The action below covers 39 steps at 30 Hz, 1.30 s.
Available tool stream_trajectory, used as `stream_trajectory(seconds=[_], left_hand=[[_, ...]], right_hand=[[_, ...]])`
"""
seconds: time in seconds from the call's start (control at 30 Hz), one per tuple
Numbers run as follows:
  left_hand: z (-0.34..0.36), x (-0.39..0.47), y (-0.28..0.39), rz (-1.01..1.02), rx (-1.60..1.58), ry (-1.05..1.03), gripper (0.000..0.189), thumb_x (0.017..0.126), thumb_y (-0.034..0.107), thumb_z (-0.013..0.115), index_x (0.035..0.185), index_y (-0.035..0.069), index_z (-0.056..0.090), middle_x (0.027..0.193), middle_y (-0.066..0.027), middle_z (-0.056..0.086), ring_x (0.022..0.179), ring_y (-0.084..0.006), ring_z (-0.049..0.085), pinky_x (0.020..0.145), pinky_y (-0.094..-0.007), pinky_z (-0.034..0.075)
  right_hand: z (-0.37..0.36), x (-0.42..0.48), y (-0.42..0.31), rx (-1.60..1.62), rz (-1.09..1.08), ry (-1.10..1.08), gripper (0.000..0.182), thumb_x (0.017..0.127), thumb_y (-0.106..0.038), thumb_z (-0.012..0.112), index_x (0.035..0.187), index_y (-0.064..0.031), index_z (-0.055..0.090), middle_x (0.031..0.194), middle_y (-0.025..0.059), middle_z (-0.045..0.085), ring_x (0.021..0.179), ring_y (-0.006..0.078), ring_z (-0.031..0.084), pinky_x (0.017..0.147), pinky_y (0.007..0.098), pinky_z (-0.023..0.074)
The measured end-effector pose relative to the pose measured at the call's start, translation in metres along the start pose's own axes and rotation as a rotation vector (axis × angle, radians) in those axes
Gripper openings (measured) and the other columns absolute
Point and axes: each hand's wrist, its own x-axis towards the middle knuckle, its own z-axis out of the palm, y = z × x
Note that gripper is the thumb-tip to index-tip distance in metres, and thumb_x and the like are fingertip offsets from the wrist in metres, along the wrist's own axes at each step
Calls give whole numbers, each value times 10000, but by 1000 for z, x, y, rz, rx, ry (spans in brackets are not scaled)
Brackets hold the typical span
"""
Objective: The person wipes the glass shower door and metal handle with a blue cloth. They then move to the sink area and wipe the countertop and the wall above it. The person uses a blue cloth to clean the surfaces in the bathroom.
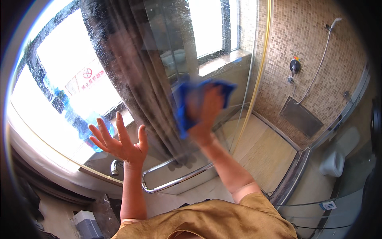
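Note:
My right hand (209,104) presses a blue cloth (182,115) flat against the clear glass panel (167,140) of a shower enclosure. Hand and cloth are blurred by motion, and a reflection of them shows in the glass. My left hand (126,146) is raised with its fingers spread and nothing in it; whether it touches the glass I cannot tell. Water drops and streaks cover the upper part of the pane. Below the hands, a chrome bar handle (179,181) runs across the glass.
Behind the glass are a dark curtain (143,98), bright windows and a blue plastic water bottle (97,146). To the right, a mosaic wall carries a shower mixer (295,66) and hand shower (336,21). A toilet (332,164) appears far right. A grey-white box (87,225) sits lower left.

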Motion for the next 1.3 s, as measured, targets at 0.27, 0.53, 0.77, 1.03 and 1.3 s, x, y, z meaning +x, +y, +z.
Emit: stream_trajectory(seconds=[0.27, 0.53, 0.77, 1.03, 1.3], left_hand=[[-2, -7, -7, -12, -3, -48, 648, 886, 632, 508, 1289, 135, 609, 1501, -199, 347, 1412, -472, 242, 1096, -676, 141], [4, -9, 0, -53, -51, -63, 567, 884, 596, 513, 1325, 249, 588, 1543, -184, 283, 1441, -448, 187, 1138, -622, 49], [-5, -6, 0, -87, -186, -112, 543, 931, 561, 460, 1296, 186, 606, 1494, -187, 353, 1420, -410, 274, 1157, -572, 49], [-62, -56, -55, -271, -10, -29, 632, 867, 409, 667, 1348, 40, 487, 1428, -202, 293, 1381, -440, 265, 1131, -590, 132], [-69, -101, -77, -1049, -541, -106, 743, 969, 472, 532, 1482, 22, 238, 1360, -187, 407, 1231, -280, 468, 1018, -394, 397]], right_hand=[[-8, -48, 14, -221, -524, -273, 481, 884, -501, 511, 1347, -370, 501, 1509, 138, 370, 1372, 375, 347, 982, 539, 290], [8, 34, -3, -288, 151, 185, 631, 952, -509, 369, 1511, -227, 290, 1537, 250, 257, 1409, 497, 220, 1089, 607, 184], [11, -68, -54, -177, -377, -405, 527, 876, -526, 502, 1349, -293, 529, 1488, 191, 362, 1304, 449, 378, 984, 625, 257], [6, -1, -41, -127, -219, -86, 674, 993, -542, 299, 1530, -143, 217, 1548, 277, 197, 1406, 515, 195, 1078, 633, 156], [46, -47, -128, -123, -509, -256, 544, 963, -541, 405, 1429, -261, 433, 1530, 199, 320, 1371, 461, 321, 1057, 609, 210]])
